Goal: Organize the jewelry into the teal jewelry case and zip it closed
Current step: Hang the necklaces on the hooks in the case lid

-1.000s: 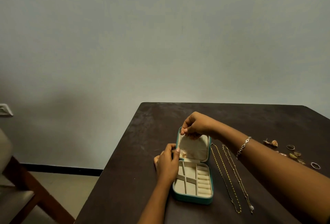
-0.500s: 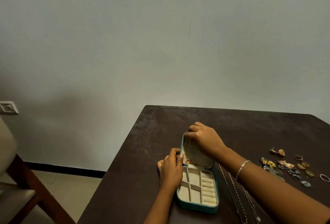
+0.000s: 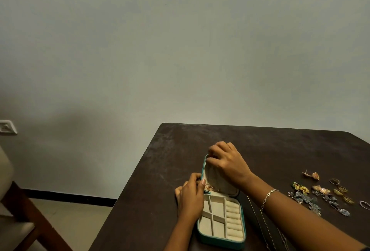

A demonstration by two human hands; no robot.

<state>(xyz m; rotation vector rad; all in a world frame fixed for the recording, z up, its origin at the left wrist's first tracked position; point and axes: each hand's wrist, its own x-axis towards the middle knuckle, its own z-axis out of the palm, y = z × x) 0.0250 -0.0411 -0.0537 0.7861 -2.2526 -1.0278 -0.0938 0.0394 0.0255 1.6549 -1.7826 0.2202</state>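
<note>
Nearest the person, the teal jewelry case [image 3: 219, 241] lies open on the dark desk [image 3: 280, 146], its cream tray split into square compartments on the left and a row of ring rolls [image 3: 234, 220] on the right; all of these look bare. Just right of the tray a necklace chain [image 3: 265, 224] runs along the desk and passes under the right forearm. The left hand [image 3: 190, 196] rests against the tray's left side near the hinge, its fingers curled on the case's edge and the thumb tip against the lower corner of the lid [image 3: 213, 176]. The lid stands tilted up behind the tray, and a small gold piece [image 3: 209, 187] sits at the foot of its cream lining. The right hand [image 3: 226, 162], with a silver bracelet [image 3: 268, 196] on its wrist, reaches across and curls its fingers over the lid's top edge, gripping it. Well off to the right, loose earrings [image 3: 320, 200] and rings [image 3: 334, 181] lie scattered on the desk. Beyond the desk is a plain pale wall with a socket plate [image 3: 7, 127], and a wooden chair [image 3: 12, 210] stands at the left.
</note>
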